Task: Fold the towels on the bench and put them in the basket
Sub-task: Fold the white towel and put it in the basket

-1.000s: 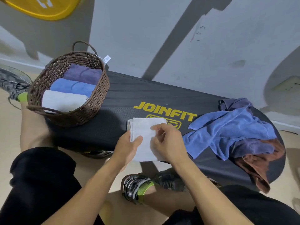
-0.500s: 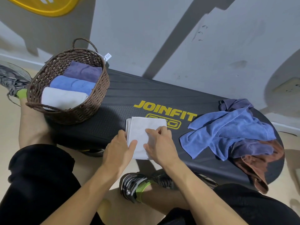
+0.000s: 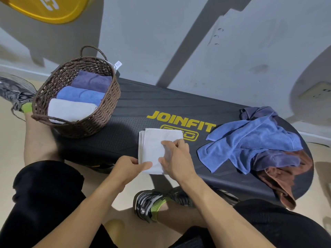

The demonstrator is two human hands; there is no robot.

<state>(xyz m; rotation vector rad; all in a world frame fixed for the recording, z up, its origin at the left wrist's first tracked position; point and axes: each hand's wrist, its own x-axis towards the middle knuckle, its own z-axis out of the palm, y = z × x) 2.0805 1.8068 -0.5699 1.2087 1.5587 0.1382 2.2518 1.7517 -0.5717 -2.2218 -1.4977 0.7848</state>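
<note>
now both hands work a folded white towel (image 3: 157, 149) on the bench (image 3: 136, 111): left hand (image 3: 128, 167) pinches its near-left corner, right hand (image 3: 176, 158) grips its right side. left of them, the basket (image 3: 107, 111) holds three folded towels; right, a loose pile (image 3: 254, 140).

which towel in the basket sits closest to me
The white rolled towel, at the basket's near end; the blue and purple ones lie behind it.

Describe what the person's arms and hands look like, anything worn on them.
Both forearms are bare, with no sleeves in view. The left hand and right hand wear no gloves; no rings, watch or bands show.
</note>
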